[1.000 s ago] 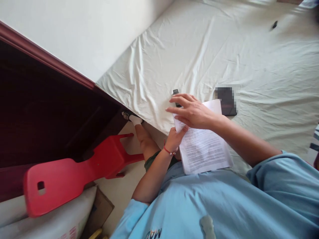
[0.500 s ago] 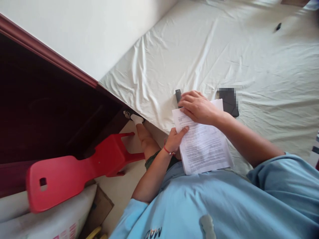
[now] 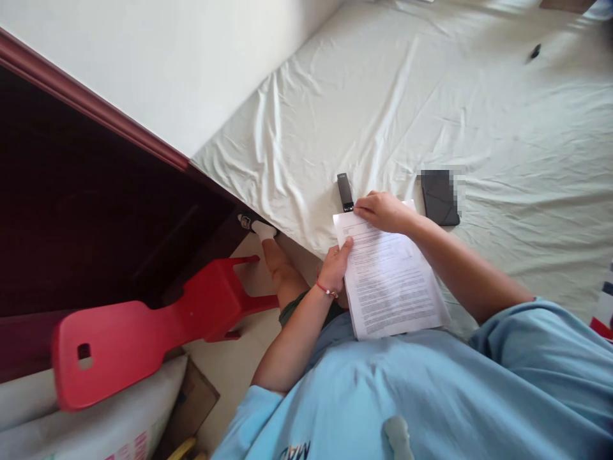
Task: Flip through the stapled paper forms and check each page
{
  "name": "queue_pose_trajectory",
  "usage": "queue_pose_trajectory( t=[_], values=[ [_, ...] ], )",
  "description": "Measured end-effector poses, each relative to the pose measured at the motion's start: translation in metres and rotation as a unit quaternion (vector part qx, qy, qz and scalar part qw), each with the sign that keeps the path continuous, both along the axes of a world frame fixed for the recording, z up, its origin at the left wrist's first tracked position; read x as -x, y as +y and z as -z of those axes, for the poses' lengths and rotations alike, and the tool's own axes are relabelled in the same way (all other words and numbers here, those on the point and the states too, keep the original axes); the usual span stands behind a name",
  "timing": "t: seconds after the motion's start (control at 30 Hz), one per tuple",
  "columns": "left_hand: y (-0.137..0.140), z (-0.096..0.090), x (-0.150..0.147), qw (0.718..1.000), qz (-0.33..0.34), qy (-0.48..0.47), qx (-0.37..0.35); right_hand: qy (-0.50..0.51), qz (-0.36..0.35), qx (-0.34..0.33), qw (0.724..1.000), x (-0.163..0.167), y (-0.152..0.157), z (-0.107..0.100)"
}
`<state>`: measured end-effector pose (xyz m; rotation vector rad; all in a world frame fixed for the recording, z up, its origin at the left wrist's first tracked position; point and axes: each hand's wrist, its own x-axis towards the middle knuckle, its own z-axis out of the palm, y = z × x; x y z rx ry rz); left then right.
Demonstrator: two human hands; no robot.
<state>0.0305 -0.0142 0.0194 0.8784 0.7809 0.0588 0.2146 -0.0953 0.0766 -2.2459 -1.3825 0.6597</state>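
Note:
A stack of printed paper sheets [image 3: 395, 281] rests against my lap and shirt, tilted toward me. My left hand [image 3: 336, 263] grips its left edge, thumb on top and fingers underneath. At the upper edge, my right hand [image 3: 383, 211] has its fingers pressed together on the paper. Just beyond the fingertips lies a slim black stapler [image 3: 344, 191] on the bed, its near end close to the sheets' top left corner. The lower sheets are mostly hidden under the top page.
A pale sheet covers the bed [image 3: 316, 140]. A dark flat case [image 3: 439, 198], partly pixelated, lies right of the papers. Farther off is a small black object [image 3: 535, 51]. A red plastic chair [image 3: 211, 300] stands left, near a white sack [image 3: 119, 409] and a cardboard box [image 3: 196, 396].
My right hand has drawn down and slightly right, its fingers closing together at the paper's top edge. More of the stapler now shows. My left thumb has shifted toward the sheets' left edge.

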Motion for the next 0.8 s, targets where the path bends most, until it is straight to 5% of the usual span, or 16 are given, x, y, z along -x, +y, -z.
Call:
queue_pose_trajectory(
  t=[0.3,0.6,0.7,0.8],
  values=[
    [0.009,0.009,-0.018,0.996,-0.067,0.051,-0.004,-0.009,0.026,0.123,0.992,-0.01,0.014,0.028],
    [0.026,0.01,-0.048,0.988,-0.067,0.127,-0.063,-0.013,0.064,0.146,0.987,-0.031,0.031,0.037],
    [0.025,0.012,-0.049,0.985,-0.084,0.122,-0.092,-0.035,0.07,0.109,0.991,-0.028,0.028,0.044],
    [0.023,0.015,-0.047,0.984,-0.083,0.117,-0.103,-0.092,0.107,-0.022,0.99,-0.015,0.02,0.052]
  ],
)
